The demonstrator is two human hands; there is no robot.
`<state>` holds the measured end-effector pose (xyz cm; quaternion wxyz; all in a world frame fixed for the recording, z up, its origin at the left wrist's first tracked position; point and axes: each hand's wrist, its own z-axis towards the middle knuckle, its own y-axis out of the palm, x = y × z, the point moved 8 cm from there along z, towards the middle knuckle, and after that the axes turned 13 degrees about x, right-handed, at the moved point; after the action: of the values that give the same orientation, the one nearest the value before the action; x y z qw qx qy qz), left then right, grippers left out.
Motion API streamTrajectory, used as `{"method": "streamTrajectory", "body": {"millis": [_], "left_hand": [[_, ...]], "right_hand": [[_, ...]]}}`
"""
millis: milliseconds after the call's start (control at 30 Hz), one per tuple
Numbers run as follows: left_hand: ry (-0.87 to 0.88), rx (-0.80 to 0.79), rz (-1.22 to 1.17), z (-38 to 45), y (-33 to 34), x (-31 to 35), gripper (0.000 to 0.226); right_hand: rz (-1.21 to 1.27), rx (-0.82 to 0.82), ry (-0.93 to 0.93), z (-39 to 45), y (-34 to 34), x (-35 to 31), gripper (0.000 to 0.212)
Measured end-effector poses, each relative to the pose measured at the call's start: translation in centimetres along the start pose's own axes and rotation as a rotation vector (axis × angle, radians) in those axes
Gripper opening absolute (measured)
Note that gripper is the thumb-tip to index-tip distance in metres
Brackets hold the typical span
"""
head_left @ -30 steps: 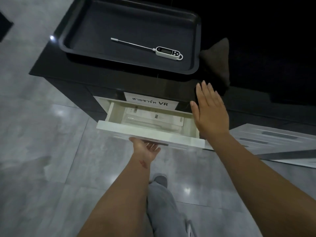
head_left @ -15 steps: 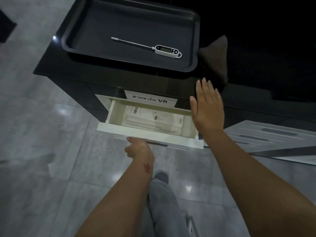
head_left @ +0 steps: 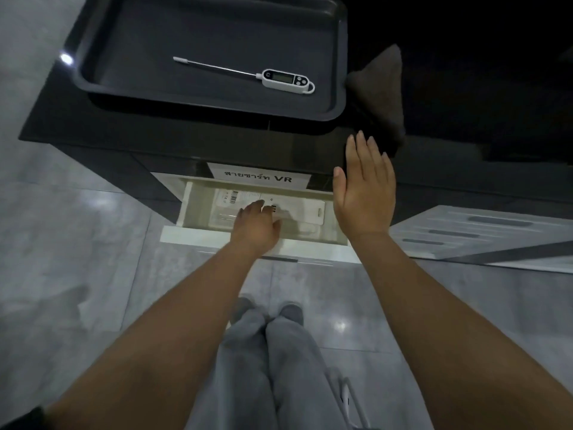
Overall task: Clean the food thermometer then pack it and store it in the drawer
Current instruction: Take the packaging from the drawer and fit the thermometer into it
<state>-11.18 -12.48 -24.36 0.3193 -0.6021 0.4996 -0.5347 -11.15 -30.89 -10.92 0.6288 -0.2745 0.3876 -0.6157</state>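
Your left hand is down inside the open white drawer, palm down, with its fingers reaching onto the clear package that lies flat on the drawer floor; whether those fingers are gripping the package or only touching it cannot be told, since the back of the hand hides them. Your right hand hovers just to the right of the left one, above the drawer's right end, fingers straight and close together, thumb out to the side, holding nothing. The food thermometer is well beyond both hands, lying flat in the dark tray on top of the black cabinet. Its white head points right, toward your right hand's side, and its thin probe runs off to the left. A dark folded cloth rests on the cabinet top just past your right fingertips, beside the tray's right edge. A white label with printed lettering sits on the cabinet front directly ahead of your left hand, above the drawer opening. Below your forearms, your grey trouser legs stand on the grey tiled floor.
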Motion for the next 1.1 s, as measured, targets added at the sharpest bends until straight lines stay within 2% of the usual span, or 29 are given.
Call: {"method": "streamTrajectory", "body": {"millis": [33, 100, 300, 400, 533, 700, 800, 933, 1033, 1100], "left_hand": [[-0.011, -0.112, 0.049, 1.0, 1.0, -0.5, 0.057], [-0.045, -0.199, 0.092, 3.0, 1.9, -1.5, 0.064], [-0.027, -0.285, 0.193, 6.4, 4.1, -3.3, 0.071], [-0.002, -0.308, 0.2, 7.3, 5.4, -4.1, 0.064], [0.023, -0.279, 0.281, 8.0, 5.7, -4.5, 0.06], [0.045, -0.233, 0.35, 8.2, 5.0, -4.5, 0.081], [0.05, -0.317, 0.326, 7.2, 5.5, -4.2, 0.097], [0.066, -0.404, 0.375, 5.7, 6.1, -4.0, 0.103], [0.048, -0.457, 0.327, 5.5, 6.2, -4.0, 0.105], [0.03, -0.561, 0.264, 5.1, 6.4, -4.2, 0.121]], "right_hand": [[-0.006, 0.02, 0.019, 0.0, 0.1, 0.0, 0.054], [-0.012, 0.055, 0.038, 0.0, 0.1, -0.3, 0.054], [-0.004, 0.182, 0.055, -0.3, 0.5, -0.1, 0.052], [-0.011, 0.267, 0.079, -0.3, 0.5, -0.2, 0.05], [-0.009, 0.302, 0.085, -0.4, 0.5, -0.3, 0.049], [-0.008, 0.318, 0.087, -0.4, 0.5, -0.3, 0.049], [-0.013, 0.313, 0.086, -0.4, 0.4, -0.3, 0.049], [-0.01, 0.302, 0.082, -0.2, 0.3, -0.2, 0.049], [-0.013, 0.284, 0.084, -0.3, 0.3, -0.2, 0.05], [-0.01, 0.27, 0.083, -0.3, 0.3, -0.3, 0.05]]}}
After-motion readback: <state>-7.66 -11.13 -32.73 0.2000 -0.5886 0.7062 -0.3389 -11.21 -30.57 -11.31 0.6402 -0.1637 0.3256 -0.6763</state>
